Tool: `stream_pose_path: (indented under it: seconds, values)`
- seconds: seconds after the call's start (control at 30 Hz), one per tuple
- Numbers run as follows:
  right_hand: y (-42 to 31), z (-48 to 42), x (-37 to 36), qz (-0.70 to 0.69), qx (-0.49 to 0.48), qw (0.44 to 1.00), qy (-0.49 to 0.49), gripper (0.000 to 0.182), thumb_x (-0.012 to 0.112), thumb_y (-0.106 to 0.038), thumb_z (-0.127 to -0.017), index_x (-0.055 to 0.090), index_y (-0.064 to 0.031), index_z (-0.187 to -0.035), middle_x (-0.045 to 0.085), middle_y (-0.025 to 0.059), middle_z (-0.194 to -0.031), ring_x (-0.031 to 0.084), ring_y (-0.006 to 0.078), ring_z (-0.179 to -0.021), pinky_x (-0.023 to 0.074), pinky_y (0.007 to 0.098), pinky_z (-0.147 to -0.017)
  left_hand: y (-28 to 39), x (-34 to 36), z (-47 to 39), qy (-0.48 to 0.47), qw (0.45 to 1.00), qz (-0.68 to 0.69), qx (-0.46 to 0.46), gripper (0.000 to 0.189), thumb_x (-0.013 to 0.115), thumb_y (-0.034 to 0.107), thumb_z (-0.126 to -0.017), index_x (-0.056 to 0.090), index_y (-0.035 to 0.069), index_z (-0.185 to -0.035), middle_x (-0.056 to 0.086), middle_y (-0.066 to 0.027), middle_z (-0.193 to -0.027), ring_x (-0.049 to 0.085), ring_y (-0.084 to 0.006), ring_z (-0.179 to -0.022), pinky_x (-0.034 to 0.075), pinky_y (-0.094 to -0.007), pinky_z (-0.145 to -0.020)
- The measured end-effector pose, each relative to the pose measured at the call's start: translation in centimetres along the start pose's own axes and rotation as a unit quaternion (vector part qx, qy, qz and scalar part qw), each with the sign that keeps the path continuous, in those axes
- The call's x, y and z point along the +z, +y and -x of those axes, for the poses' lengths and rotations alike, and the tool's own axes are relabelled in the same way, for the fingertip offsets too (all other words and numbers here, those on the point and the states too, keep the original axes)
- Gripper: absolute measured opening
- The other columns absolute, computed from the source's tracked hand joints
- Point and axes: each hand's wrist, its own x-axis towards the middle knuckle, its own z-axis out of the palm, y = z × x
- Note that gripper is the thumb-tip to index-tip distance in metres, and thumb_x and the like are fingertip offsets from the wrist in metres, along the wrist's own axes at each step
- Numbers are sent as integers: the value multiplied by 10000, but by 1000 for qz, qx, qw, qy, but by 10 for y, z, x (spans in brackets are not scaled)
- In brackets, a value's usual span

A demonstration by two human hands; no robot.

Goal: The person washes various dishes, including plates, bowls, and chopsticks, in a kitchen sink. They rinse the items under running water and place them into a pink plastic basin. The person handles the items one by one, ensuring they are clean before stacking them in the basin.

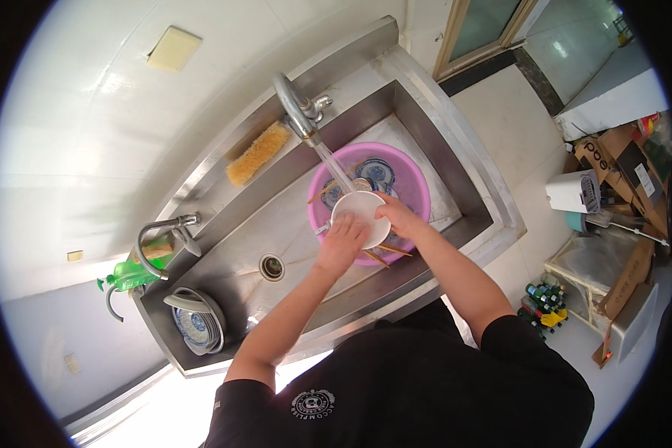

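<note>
A white bowl point(376, 231) is tilted over a pink plastic basin point(424, 185), with its inside facing me. My right hand point(400, 217) grips the bowl's right rim. The fingers of my left hand point(341, 241) lie flat against its inner wall, blurred by motion or water. From the curved faucet point(294, 106) a stream of water point(336, 168) falls to the bowl's far rim. Below the bowl, blue-patterned dishes point(376, 169) sit in the basin's water. Wooden chopsticks point(395, 250) stick out past the near side of the basin.
The basin stands in a stainless steel sink point(232, 280) with a drain point(271, 267). A yellow scrubbing sponge point(257, 154) lies on the back ledge. Stacked dishes point(196, 325) fill the left corner near a second faucet point(157, 241) and green spray bottle point(134, 274). Cardboard boxes point(621, 151) and bottles point(543, 297) stand right.
</note>
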Motion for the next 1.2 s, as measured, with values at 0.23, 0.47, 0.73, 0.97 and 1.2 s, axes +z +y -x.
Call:
stream_pose_path:
  seconds: [0.23,0.47,0.73,0.97,1.2]
  values:
    - [9,7,52,-174,-128,962,168,596,543,-16,-679,463,-119,-1261,562,78,-1072,558,209,-976,501,323,-767,46,-16,-53,-126,956,71,-256,114,507,99,-794,558,29,-868,631,-176,-856,650,-311,-753,524,-419,-639]
    - [-10,12,-1,-108,-15,994,26,481,521,-61,-689,515,-115,-1167,564,83,-1032,565,229,-943,513,348,-752,3,-16,-19,17,992,-114,46,211,547,121,-737,601,56,-929,630,-122,-878,610,-248,-914,434,-406,-895]
    - [27,11,17,-284,-50,955,71,527,530,-78,-704,449,-150,-1220,548,105,-1069,580,270,-928,531,430,-680,57,-27,-47,-136,971,50,-188,159,560,128,-767,594,82,-916,653,-115,-819,635,-268,-851,467,-400,-845]
    - [-17,50,29,-31,-27,996,79,560,593,-398,-830,430,-64,-1248,515,139,-1192,547,301,-1052,494,462,-827,19,-19,-9,-89,984,72,-134,177,598,135,-815,604,116,-991,664,-92,-854,640,-266,-847,498,-387,-815]
    - [-10,67,83,592,-440,639,218,391,492,-254,-888,523,-40,-1213,445,234,-1284,404,395,-1213,325,466,-1009,13,-2,-22,65,626,703,-331,277,524,3,-878,558,48,-1150,595,-5,-1055,545,-106,-940,455,-250,-785]
